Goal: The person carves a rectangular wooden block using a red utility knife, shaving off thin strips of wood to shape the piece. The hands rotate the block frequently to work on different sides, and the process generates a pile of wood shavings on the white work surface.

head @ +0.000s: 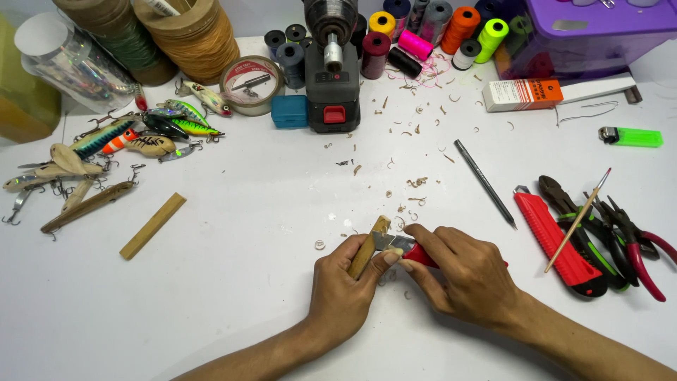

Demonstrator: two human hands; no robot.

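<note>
I am whittling: my left hand (343,282) is clenched around a short tan wooden stick (368,250), holding it tilted just above the white desk (233,233) at the near middle, its top end pointing away from me. My right hand (462,271) grips a small red-handled utility knife (416,252), the blade (392,243) laid against the stick's upper side. My left thumb (390,259) presses at the back of the blade. Pale curled shavings (416,182) lie scattered beyond my hands. I judge this a shaping cut midway through; the next stroke calls for a shallow, steady push away from my fingers. Both forearms come in from the near edge, wrists close together, knuckles up
</note>
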